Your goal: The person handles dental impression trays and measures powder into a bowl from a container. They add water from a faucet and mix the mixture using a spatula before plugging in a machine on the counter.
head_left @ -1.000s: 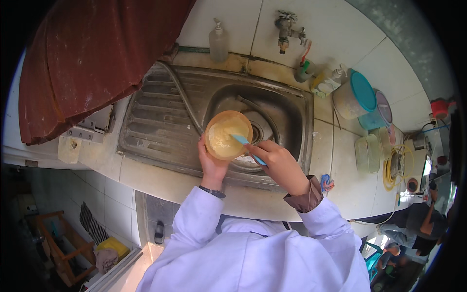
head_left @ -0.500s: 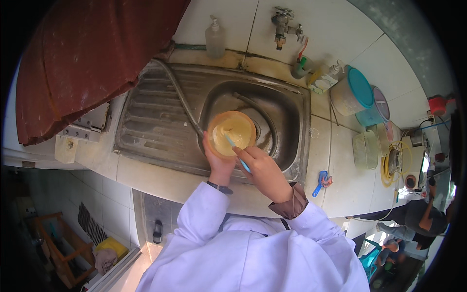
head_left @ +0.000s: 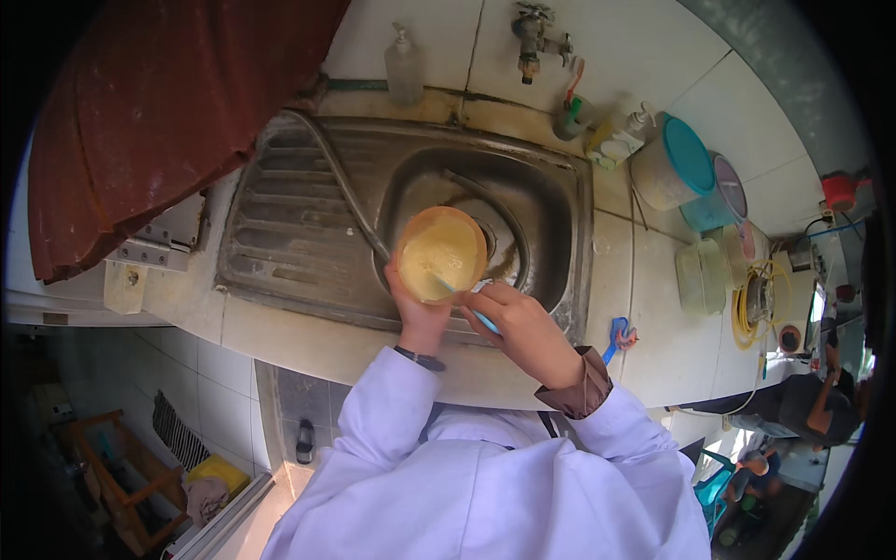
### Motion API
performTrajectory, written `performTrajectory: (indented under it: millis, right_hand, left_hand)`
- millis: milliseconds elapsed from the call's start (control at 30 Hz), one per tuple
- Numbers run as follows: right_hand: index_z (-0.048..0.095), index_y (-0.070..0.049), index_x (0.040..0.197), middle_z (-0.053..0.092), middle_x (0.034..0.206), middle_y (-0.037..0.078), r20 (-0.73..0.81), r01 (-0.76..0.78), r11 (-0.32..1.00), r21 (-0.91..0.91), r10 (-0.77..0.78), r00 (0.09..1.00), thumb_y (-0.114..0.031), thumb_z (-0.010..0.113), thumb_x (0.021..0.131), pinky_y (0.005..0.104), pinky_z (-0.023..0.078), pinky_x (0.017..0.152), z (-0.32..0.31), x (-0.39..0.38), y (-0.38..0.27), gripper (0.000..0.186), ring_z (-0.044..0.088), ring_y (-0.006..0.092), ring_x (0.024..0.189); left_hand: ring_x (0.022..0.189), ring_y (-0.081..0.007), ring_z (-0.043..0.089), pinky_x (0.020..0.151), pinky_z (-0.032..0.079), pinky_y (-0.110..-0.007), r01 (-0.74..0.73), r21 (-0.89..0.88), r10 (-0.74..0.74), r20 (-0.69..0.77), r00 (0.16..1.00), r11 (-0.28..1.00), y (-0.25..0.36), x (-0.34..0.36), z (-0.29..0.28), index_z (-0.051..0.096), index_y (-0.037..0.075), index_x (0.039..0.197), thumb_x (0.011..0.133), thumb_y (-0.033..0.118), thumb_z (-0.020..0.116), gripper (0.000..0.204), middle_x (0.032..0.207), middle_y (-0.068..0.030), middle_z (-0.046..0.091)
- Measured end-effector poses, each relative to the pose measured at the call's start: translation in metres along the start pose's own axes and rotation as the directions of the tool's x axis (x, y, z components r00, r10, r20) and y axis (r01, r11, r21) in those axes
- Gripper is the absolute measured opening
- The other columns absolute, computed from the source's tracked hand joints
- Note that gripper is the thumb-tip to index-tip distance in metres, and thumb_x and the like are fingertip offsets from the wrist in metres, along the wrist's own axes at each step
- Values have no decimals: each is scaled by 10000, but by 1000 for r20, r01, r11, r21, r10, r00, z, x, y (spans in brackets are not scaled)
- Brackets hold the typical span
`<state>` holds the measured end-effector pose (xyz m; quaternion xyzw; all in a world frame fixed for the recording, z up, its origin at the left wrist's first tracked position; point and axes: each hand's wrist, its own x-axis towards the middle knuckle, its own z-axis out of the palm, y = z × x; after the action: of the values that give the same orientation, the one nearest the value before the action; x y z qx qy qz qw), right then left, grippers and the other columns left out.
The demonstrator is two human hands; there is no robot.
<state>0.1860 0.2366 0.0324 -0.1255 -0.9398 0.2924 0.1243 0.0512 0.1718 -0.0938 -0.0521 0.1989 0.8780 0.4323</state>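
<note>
My left hand (head_left: 417, 313) grips the side of an orange bowl (head_left: 480, 245) over the near side of the steel sink basin. Inside the bowl is a pale yellow, creamy mixture (head_left: 439, 247). Closed round a light-blue handled tool (head_left: 486, 322), my right hand (head_left: 527, 331) is at the bowl's near right edge. The tool's tip dips into the mixture, so its end shape is hidden.
A grey hose (head_left: 341, 173) runs over the sink drainboard (head_left: 289, 224) into the basin. Along the wall stand pump bottles (head_left: 404, 70), a tap (head_left: 530, 42) and lidded tubs (head_left: 667, 173). A blue tool (head_left: 616, 338) lies at the right. People (head_left: 821, 401) are far right.
My right hand has shifted right and slightly down, with the tool now lying flatter. Its tip has moved toward the near side of the bowl. My left hand still holds the bowl.
</note>
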Motion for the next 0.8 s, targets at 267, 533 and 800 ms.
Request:
performTrajectory:
  millis: [267, 533, 800]
  right_hand:
    - [640, -39, 1099, 609, 869, 120, -61, 76, 997, 31, -74, 995, -62, 651, 839, 389, 510, 697, 11, -1, 10, 261, 615, 299, 788]
    - [623, -43, 1112, 596, 890, 123, -70, -28, 999, -39, 25, 997, -83, 636, 829, 395, 524, 713, -6, 6, 16, 286, 617, 308, 833]
    - [644, -42, 1118, 611, 874, 132, -32, -74, 991, -108, 71, 997, -71, 644, 845, 406, 506, 695, -24, -7, 11, 274, 611, 308, 785]
  left_hand:
    - [1163, -246, 527, 969, 447, -408, 39, -40, -42, -77, 996, 998, -5, -8, 11, 498, 124, 1287, 936, 532, 452, 540, 1266, -62, 549]
    - [1187, -238, 508, 988, 418, -410, 119, -58, -122, -59, 991, 991, -4, -8, 5, 483, 132, 1312, 937, 550, 425, 565, 1294, -63, 529]
    - [1193, -265, 509, 999, 428, -424, 226, -71, -231, -73, 970, 972, -2, -9, 6, 470, 122, 1335, 940, 489, 415, 542, 1306, -78, 528]
